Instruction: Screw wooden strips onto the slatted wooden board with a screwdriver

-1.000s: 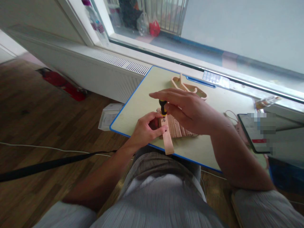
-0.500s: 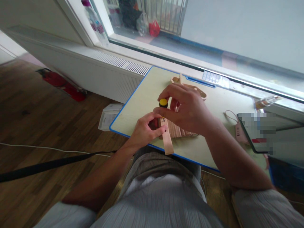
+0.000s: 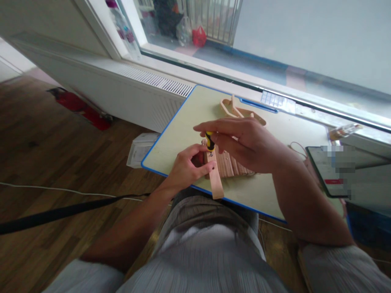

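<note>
My right hand (image 3: 244, 142) grips a small yellow-and-black screwdriver (image 3: 209, 141) between thumb and fingers, its tip down on a pale wooden strip (image 3: 216, 179). The strip lies over a stack of wooden slats (image 3: 229, 165) near the front edge of the small blue-rimmed table (image 3: 183, 130). My left hand (image 3: 186, 167) pinches the strip and slats at their left end, thumb on top of the strip beside a dark hole.
Curved wooden pieces (image 3: 241, 112) lie at the back of the table. A tablet (image 3: 326, 169) leans at the right, with a small pink item and cord (image 3: 301, 152) beside it. A radiator and window sill run behind. A paper booklet (image 3: 140, 150) lies on the floor at left.
My right hand turned on the screwdriver: half a second ago its fingers were curled over the yellow cap, now they stretch leftward across the handle. My left hand stayed put.
</note>
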The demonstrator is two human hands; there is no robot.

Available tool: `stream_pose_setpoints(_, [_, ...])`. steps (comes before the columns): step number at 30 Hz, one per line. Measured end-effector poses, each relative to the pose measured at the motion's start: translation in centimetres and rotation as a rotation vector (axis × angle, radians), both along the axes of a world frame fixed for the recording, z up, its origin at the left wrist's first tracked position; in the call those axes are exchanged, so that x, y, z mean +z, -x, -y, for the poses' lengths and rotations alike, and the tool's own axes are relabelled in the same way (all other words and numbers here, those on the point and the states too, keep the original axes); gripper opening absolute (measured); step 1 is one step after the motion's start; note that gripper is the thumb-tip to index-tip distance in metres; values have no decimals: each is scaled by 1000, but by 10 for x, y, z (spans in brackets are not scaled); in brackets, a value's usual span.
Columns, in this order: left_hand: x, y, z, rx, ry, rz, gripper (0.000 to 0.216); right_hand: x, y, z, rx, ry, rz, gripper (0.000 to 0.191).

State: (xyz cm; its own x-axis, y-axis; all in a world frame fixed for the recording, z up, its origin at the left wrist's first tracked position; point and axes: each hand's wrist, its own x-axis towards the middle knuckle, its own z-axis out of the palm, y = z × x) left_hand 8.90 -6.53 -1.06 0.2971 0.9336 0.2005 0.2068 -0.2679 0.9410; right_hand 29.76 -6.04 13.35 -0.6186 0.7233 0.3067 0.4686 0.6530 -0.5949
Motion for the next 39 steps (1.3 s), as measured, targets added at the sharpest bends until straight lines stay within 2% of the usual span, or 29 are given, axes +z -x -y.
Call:
stream_pose_setpoints(3, [0,0,0,2,0,-3,25,3,-2,1,-24,-13,28,41])
stream_pose_setpoints(9, [-2,-1,0,-4,30,37,27,-8,5,-2,-214,-102,-27,20])
stream_pose_setpoints(14, [-1,-1,0,21,42,23,29,-14,11,-3,-262,-133,-60,21])
stream_pose_setpoints(20, [-5,-1,0,-9,44,61,30,-16,12,-2,-285,-87,-107,30])
stream_pose_setpoints(25, [-7,-1,-1,-10,43,91,35,-14,9,-2,-296,-117,-34,27])
stream_pose_setpoints(32, [-4,-2,-1,-8,10,65,32,0,-3,0,-98,-134,63,46])
stream_pose_setpoints(34, [-6,-2,-1,-11,15,78,33,3,-5,0,-81,-133,69,48])
stream_pose_setpoints(39, [-8,-1,-1,-13,45,94,35,3,-7,0,-171,-106,57,35])
